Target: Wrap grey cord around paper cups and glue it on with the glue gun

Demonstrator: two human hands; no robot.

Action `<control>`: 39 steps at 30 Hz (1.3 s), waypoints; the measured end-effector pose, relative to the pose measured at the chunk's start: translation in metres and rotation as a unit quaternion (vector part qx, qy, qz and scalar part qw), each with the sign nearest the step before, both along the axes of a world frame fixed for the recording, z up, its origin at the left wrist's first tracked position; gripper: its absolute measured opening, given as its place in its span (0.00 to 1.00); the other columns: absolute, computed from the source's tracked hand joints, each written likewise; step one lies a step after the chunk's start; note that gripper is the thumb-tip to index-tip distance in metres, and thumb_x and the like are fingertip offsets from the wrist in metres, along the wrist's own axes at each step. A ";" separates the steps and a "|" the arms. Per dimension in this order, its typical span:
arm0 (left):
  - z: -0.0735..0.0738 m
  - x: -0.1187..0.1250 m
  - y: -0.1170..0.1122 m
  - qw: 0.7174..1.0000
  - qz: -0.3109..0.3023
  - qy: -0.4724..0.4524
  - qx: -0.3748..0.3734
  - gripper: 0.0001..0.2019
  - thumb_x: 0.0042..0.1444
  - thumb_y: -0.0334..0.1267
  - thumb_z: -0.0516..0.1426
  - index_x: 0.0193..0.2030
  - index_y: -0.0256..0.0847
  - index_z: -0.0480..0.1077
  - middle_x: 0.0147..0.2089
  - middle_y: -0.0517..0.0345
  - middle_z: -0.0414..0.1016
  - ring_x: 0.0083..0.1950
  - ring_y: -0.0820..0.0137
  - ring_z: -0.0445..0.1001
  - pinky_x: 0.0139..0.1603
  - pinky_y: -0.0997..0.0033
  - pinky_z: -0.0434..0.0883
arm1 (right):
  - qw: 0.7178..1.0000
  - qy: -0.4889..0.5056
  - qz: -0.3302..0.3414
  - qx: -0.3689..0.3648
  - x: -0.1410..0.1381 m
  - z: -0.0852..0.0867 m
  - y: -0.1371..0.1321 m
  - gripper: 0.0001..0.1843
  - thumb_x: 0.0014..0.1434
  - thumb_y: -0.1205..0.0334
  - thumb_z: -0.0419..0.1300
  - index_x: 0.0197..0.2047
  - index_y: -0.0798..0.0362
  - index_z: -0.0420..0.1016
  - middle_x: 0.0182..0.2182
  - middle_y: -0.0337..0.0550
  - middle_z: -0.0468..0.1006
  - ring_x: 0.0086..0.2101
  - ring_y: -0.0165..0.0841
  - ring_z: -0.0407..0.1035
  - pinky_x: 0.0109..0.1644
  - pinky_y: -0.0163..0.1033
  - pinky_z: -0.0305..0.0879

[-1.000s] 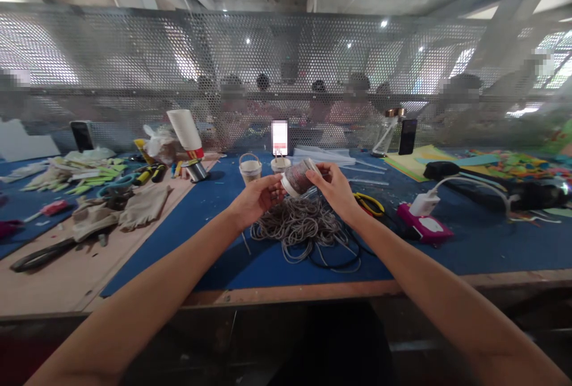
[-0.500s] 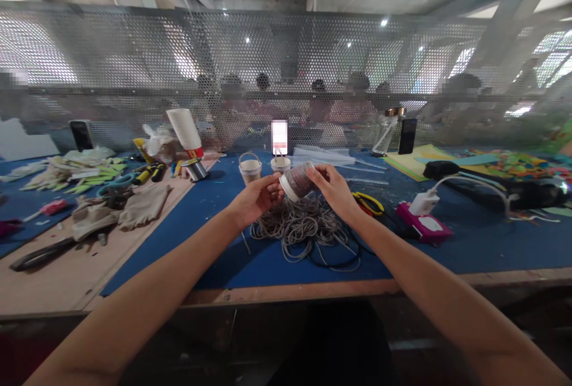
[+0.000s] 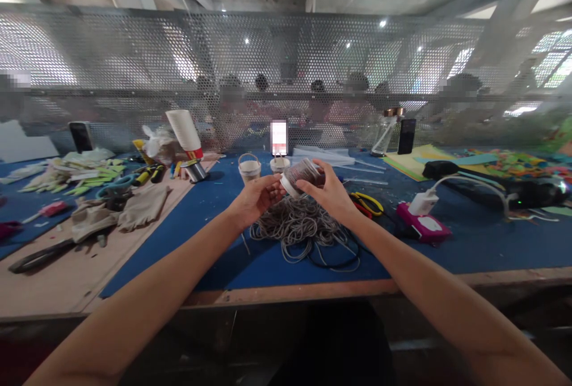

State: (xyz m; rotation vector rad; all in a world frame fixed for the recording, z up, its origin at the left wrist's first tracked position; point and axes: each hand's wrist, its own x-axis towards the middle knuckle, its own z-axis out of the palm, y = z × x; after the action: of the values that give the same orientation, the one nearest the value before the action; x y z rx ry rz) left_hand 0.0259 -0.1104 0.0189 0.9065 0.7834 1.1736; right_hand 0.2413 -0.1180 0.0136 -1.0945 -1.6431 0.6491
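A paper cup (image 3: 302, 173) wrapped in grey cord, its white rim toward the left, is held tilted above the blue mat. My right hand (image 3: 329, 194) is closed around its right part, fingers over the top and thumb on the near side. My left hand (image 3: 258, 200) has its fingertips pinched at the white rim. Below both hands lies a loose heap of grey cord (image 3: 301, 225). Two small pale baskets with handles stand just beyond: the left basket (image 3: 249, 170) in plain view, the other basket (image 3: 279, 164) partly behind the cup.
A lit phone (image 3: 279, 136) stands at the back by the mesh screen (image 3: 286, 52). Left are stacked paper cups (image 3: 181, 130), a metal tin (image 3: 195, 170), scissors (image 3: 115, 186) and gloves (image 3: 145, 206). Right are yellow-handled pliers (image 3: 369, 202) and a magenta power socket (image 3: 422, 222).
My right hand has shifted its grip on the cup, with the thumb now on the near side. The cup has turned a little. My left hand has stayed at the rim.
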 end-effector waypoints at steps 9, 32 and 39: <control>-0.006 0.000 0.002 1.000 0.005 0.005 0.028 0.10 0.49 0.39 0.72 0.32 0.37 0.78 0.30 0.53 0.81 0.31 0.71 0.78 0.38 0.71 0.75 | 0.999 -0.034 0.000 0.035 -0.004 -0.004 0.002 0.41 0.54 0.46 0.68 0.67 0.50 0.65 0.64 0.58 0.70 0.65 0.52 0.65 0.66 0.57 0.67; -0.001 0.000 0.001 1.000 0.006 -0.011 -0.009 0.08 0.53 0.36 0.69 0.33 0.35 0.78 0.29 0.54 0.79 0.30 0.73 0.76 0.36 0.74 0.75 | 0.998 -0.015 0.041 0.049 0.001 -0.010 0.008 0.43 0.57 0.48 0.68 0.72 0.48 0.63 0.67 0.56 0.67 0.59 0.48 0.69 0.65 0.56 0.67; -0.002 -0.001 0.002 1.000 -0.001 -0.021 -0.002 0.09 0.52 0.37 0.70 0.34 0.37 0.77 0.30 0.55 0.80 0.31 0.73 0.76 0.36 0.75 0.75 | 0.998 0.002 0.045 0.054 0.001 -0.007 0.005 0.40 0.56 0.49 0.69 0.70 0.46 0.65 0.66 0.55 0.69 0.57 0.47 0.71 0.63 0.55 0.69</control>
State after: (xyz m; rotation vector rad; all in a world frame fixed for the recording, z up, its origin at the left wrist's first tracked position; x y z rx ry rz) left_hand 0.0246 -0.1085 0.0174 0.8759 0.7504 1.1863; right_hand 0.2419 -0.1128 0.0067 -0.9459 -1.7115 0.6135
